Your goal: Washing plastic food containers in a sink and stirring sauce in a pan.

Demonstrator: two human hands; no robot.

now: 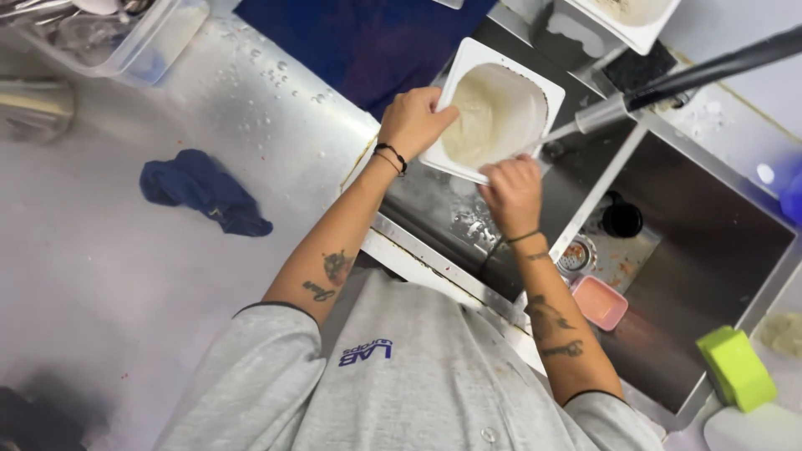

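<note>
Upper centre over the steel sink [710,250], left hand [413,121] grips the white square container [501,113] rim, right hand [511,194] clenched scrubbing its edge; best tilted under the faucet [668,83] stream

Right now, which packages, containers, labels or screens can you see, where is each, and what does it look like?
White square plastic tray: over the sink, gripped by the left hand and right hand, cloudy inside.
Clear plastic tub: top-left counter, rectangular.
Small pink tub: in the sink, rectangular.
Second white tray: top edge, partly cropped.
No screens or signs.
</note>
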